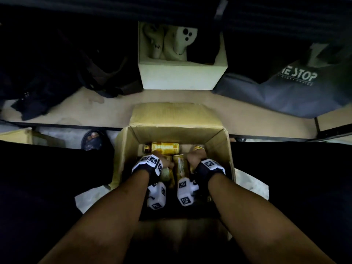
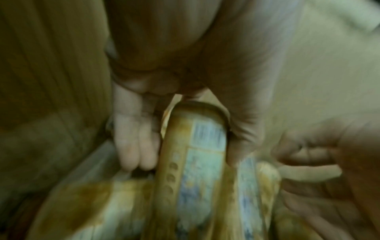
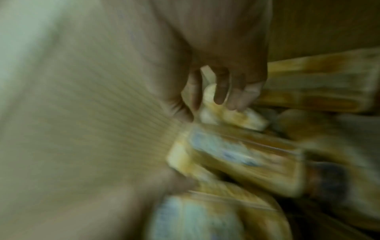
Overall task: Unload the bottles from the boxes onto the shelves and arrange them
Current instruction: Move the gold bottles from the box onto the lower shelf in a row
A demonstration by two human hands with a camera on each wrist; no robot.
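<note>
Both our hands are down inside the open cardboard box (image 1: 219, 141) at the centre of the head view, among golden bottles lying on their sides. Our left hand (image 1: 163, 162) wraps thumb and fingers (image 2: 135, 146) round a labelled bottle (image 2: 197, 154) standing on end. Our right hand (image 1: 196, 159) curls its fingers (image 3: 222, 91) over the top of another bottle (image 3: 232, 113), though blur hides how firmly. One more bottle (image 1: 164, 146) lies crosswise at the box's far end. A white box (image 1: 181, 73) sits at upper centre on the shelf (image 1: 114, 109).
</note>
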